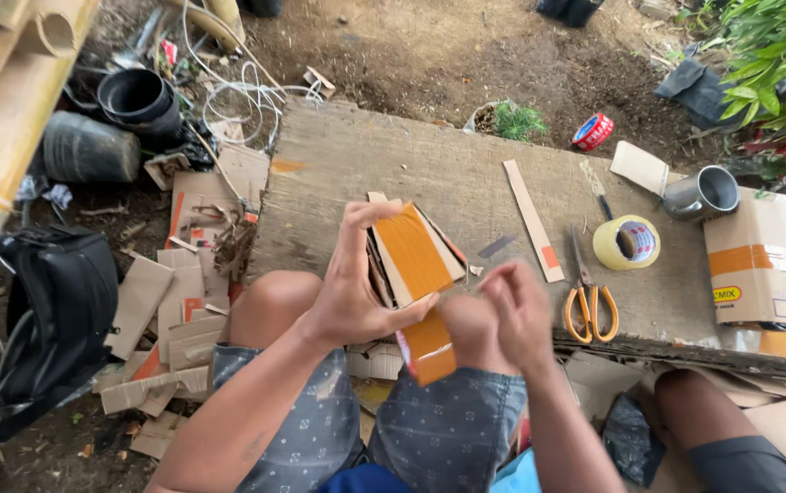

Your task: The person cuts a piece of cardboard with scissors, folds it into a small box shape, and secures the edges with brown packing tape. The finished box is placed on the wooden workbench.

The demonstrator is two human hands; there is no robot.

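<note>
Head cam: left hand [352, 292] clamps the cardboard stack [411, 254] upright over the lap to steady it, right hand [507, 315] at its 4 o'clock looks pinched on orange tape [429, 349], probably, scissors [589, 306] within reach at 3 o'clock.

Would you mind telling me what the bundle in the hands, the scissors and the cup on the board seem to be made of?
Bundle: likely corrugated cardboard, matte brown, with an orange face and layered edges showing. Scissors: grey metal blades, glossy orange handles, probably plastic. Cup: shiny silver, apparently metal.
</note>
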